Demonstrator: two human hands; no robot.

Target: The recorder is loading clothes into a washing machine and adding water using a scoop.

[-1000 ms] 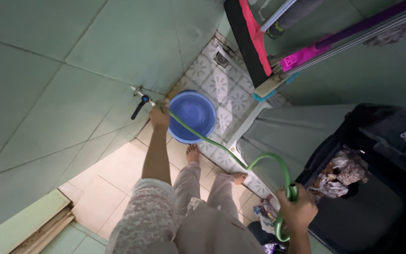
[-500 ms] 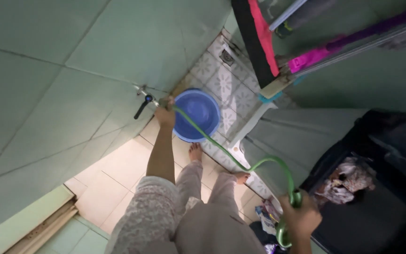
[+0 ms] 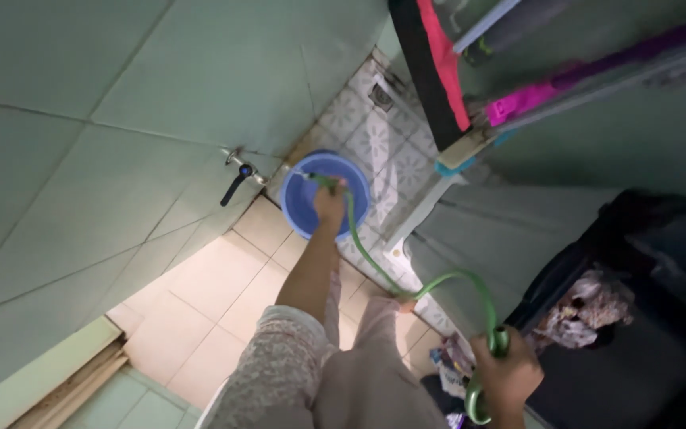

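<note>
Thin green rubber hose [image 3: 375,266] runs from above a round blue plastic bucket [image 3: 305,208], which stands on the floor below a wall tap with a black lever handle [image 3: 236,179], and arcs right and down into a coil. The left hand [image 3: 329,203], arm stretched forward over the bucket, is closed around the hose's free end. Small colourful packets [image 3: 456,356] lie on the floor at lower right. Beside them the right hand [image 3: 504,375], held low, is fisted around the hose's coiled loops.
</note>
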